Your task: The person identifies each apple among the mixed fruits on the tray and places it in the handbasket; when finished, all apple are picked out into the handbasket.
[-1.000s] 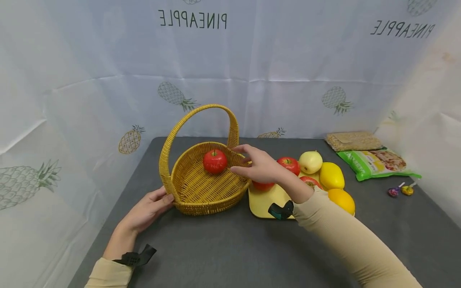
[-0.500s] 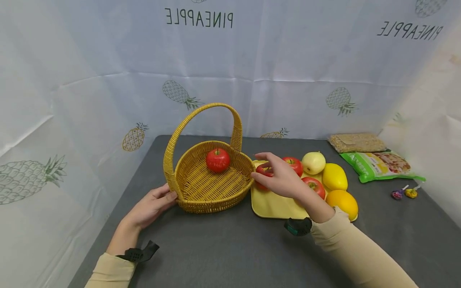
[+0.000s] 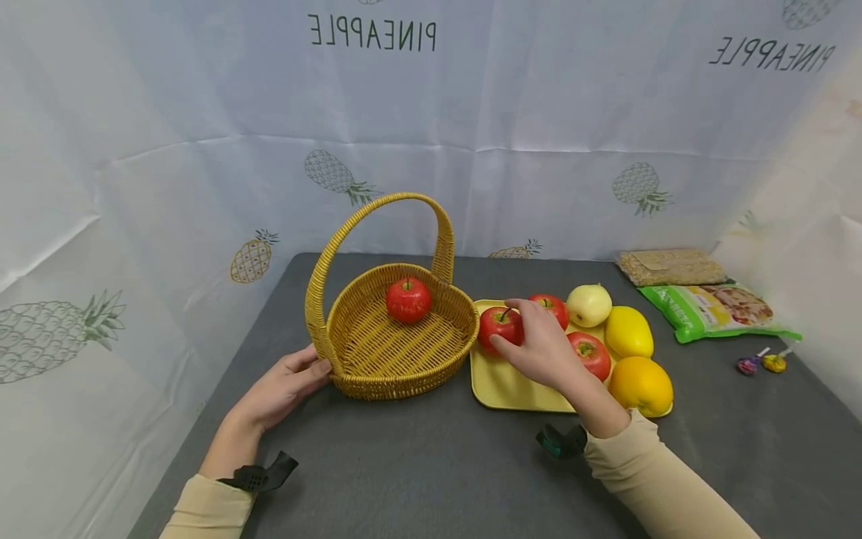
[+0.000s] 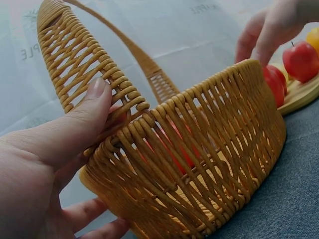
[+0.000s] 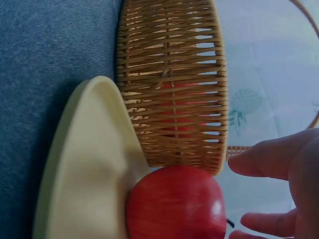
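- Grip, right: my right hand has its fingers spread and curving around the round red apple with a dark stem. The head view shows fingertips at the fruit's flank, but the right wrist view shows open air between the fingers and the apple — so I judge the grasp not yet closed.
- Grip, left: my left hand holds the woven yellow wicker basket with an arched handle, thumb pressed on the handle's base, other fingers under the wall.
- Position of the fruit: this apple sits on the near-left part of the pale yellow flat plastic tray, just beside the basket's right wall; a second red apple lies inside the basket.
- Neighbours: two further red apples, a pale pear-like fruit, a lemon-yellow fruit and an orange crowd the tray.
- Advice for the step: I would seat thumb and fingers on opposite sides, below the widest part, before lifting — a smooth round skin may slip from a shallow pinch.
- Advice, continued: lift straight up to clear the basket rim, and keep the left hand steadying the basket.
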Available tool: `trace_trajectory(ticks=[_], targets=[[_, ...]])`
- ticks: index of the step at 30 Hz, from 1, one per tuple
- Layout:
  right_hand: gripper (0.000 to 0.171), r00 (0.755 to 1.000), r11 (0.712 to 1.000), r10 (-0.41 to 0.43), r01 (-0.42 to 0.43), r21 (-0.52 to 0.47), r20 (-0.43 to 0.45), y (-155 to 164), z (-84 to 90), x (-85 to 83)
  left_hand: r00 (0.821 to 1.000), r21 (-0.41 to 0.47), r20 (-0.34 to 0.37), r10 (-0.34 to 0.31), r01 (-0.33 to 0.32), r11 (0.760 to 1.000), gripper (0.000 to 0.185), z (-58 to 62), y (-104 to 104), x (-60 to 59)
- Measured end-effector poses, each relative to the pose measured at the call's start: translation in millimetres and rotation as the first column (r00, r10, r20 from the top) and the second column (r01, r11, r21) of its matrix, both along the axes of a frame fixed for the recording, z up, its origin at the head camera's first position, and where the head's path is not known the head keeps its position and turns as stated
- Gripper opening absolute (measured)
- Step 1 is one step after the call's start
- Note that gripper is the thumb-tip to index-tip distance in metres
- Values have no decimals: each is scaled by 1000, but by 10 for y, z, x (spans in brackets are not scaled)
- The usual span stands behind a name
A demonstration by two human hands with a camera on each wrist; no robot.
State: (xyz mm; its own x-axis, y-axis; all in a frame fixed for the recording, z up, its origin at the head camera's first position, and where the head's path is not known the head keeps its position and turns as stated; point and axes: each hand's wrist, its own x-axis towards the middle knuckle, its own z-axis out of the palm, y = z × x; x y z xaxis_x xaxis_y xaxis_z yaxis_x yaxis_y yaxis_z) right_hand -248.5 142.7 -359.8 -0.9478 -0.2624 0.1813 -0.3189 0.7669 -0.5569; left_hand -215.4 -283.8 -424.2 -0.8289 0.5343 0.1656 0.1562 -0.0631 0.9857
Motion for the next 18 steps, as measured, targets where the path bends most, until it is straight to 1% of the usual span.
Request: trace_trajectory(ticks=[6,12,18], targets=[[79,999,999,-37,37,-8,6,14,-114,-14,1000,-2,6,5,-5,1000,44,-1,3,-8],[95,999,998,-49,50,-29,20,14,-265,-73,1000,-6,6,28,-28,1000,45,-12,-27,-5],[104,996,997,-67,69,-36,59,69,-347,-104,1000,10,-13,-9,9,1000,44,-39,-19,-22]])
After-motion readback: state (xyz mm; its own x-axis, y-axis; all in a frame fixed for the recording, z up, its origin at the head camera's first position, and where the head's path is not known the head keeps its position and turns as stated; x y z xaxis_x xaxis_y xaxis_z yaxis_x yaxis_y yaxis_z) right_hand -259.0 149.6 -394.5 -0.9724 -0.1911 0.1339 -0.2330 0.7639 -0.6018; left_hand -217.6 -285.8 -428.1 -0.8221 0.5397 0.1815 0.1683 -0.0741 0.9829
